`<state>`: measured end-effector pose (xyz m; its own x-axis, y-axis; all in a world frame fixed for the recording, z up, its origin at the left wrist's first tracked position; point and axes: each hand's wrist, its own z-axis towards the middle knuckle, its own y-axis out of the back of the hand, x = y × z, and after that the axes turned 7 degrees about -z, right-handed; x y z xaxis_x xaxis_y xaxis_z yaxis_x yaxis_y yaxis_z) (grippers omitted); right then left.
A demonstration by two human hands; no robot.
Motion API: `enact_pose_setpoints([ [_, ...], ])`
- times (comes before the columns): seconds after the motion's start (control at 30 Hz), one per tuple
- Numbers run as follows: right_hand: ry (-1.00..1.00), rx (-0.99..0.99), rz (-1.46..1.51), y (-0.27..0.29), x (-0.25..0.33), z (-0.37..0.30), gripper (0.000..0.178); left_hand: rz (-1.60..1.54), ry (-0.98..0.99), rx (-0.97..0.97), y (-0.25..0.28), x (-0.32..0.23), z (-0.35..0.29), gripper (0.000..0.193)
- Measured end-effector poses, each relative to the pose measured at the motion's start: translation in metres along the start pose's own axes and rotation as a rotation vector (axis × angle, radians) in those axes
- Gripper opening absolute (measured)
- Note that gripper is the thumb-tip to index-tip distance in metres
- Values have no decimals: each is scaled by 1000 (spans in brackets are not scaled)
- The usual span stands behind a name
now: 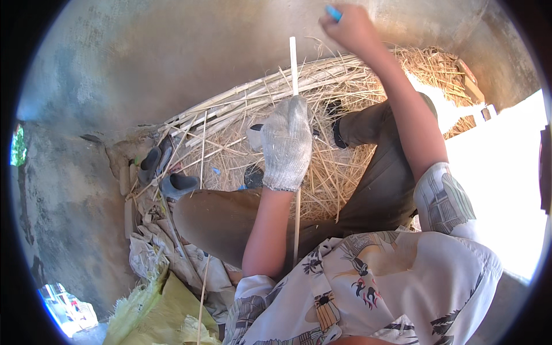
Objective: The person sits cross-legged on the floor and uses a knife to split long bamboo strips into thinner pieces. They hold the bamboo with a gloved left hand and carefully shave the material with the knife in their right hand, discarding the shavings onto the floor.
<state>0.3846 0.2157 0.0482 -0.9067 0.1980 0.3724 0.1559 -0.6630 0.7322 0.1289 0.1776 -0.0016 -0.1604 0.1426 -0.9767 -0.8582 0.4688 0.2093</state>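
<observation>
My left hand, in a pale knitted work glove, is closed round a long, thin bamboo strip. One end of the strip sticks up past the glove, and the rest runs down below my wrist toward my lap. Bare and raised at the top, well apart from the strip, my right hand is closed on a blue-handled tool. Only a bit of blue shows from the fist, and motion smears it, so the tool's kind is unclear. Under both hands lie straw-coloured shavings.
A bundle of long split strips lies along the wall. Grey rubber shoes sit at the left by the corner. Below them are crumpled cloth and a yellow-green woven sack. My bent legs frame the shavings.
</observation>
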Motion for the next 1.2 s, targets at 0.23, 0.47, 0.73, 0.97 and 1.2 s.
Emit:
enact_pose_setpoints([
  [0.23, 224, 234, -30, -32, 37, -57, 15, -201, 142, -22, 4, -19, -3, 41],
  [0.47, 395, 151, -55, -37, 39, -54, 11, -442, 270, 5, 8, -23, -10, 31],
  [0.73, 230, 101, -284, -46, 28, -32, 14, 230, -145, 16, 0, 19, -1, 24],
  [0.97, -353, -99, -324, -27, -77, 19, 19, 323, -470, -7, -19, 10, -24, 38],
  [1.2, 128, 97, -106, -12, 20, -42, 15, -462, 320, 34, 15, -20, -9, 34],
])
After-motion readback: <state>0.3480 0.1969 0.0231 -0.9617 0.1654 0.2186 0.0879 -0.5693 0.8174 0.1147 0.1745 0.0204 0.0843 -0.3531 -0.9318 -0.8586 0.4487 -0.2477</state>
